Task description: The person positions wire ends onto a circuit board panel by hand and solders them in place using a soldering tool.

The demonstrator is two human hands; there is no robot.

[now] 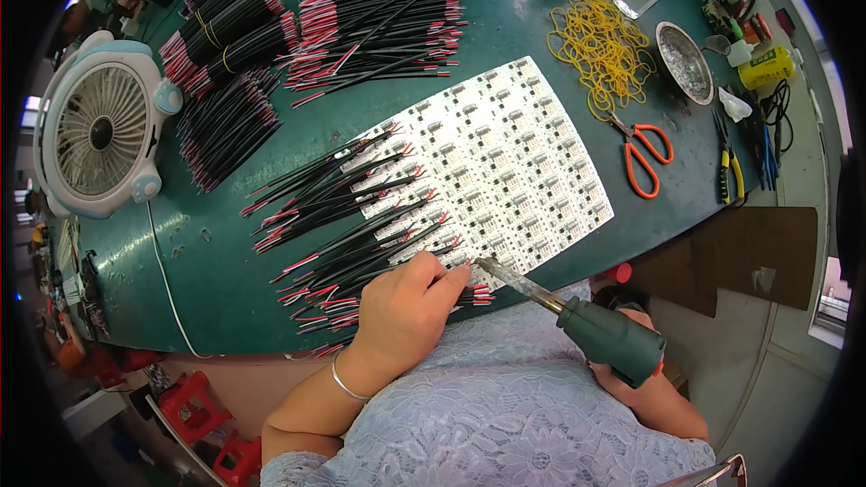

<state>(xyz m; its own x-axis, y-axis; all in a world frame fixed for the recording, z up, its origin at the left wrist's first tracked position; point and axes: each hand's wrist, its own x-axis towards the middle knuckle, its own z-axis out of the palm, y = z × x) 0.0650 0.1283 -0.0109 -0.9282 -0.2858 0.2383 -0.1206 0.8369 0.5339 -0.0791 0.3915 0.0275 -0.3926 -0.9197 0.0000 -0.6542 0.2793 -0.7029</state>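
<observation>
Your left hand (401, 307) is positioned over the near edge of the white circuit-board sheet (541, 158), palm down. Its thumb and index finger are drawn together, narrow; you cannot tell here whether a wire end sits between them. The sheet extends from beneath these fingertips, away from you and to the right. Black cables (338, 197) with stripped red and white ends overlap its left edge, some running under your left hand. Your right hand (606, 381) is wrapped around the green handle of the soldering iron (609, 338), and its fingers are partly hidden. The iron's tip is just right of your left fingertips, at the sheet. Orange-handled cutters (642, 160) lie beyond the sheet's right edge, near yellow rubber bands (595, 45).
</observation>
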